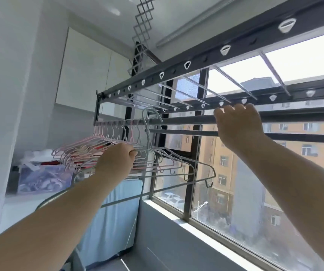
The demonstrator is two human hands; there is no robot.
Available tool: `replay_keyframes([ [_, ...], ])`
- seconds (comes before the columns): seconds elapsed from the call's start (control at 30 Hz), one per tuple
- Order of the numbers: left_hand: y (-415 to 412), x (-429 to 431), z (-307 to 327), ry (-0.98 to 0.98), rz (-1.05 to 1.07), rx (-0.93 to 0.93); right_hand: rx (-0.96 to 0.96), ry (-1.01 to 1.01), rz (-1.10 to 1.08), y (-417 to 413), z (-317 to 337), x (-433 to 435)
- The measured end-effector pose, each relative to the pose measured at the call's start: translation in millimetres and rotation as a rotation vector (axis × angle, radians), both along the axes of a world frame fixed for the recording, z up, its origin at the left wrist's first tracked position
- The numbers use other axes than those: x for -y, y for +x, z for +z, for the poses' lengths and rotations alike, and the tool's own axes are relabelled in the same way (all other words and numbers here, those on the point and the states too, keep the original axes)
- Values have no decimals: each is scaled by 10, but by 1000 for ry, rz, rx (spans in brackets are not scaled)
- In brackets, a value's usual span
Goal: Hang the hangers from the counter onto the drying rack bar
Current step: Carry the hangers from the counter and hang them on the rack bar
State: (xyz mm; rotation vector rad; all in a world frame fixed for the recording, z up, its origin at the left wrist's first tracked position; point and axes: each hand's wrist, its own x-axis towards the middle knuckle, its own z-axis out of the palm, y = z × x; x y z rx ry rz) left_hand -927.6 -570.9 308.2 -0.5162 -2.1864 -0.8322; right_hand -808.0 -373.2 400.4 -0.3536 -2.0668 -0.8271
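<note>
- Hook of the grey hanger is arching at the drying rack bar, just beside pink hangers crowding the bar's left end; whether it is seating, the head view is not showing.
- Left hand is pinching that hanger's wire; releasing early is risking a fall or tangle.
- Right hand is gripping the bar, fingers curling over it; tugging could be swaying everything.

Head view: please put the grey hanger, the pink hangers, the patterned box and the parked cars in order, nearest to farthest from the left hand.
1. grey hanger: gripped by the left hand itself.
2. pink hangers: just behind it, on the drying rack bar.
3. patterned box: lower left, on the counter.
4. parked cars: outside, down on the street.
</note>
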Motion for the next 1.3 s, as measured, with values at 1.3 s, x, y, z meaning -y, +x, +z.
replay_keyframes([
  [1.3,-1144,-334,73,-70,-215,19,-141,61,-252,-277,-151,37],
])
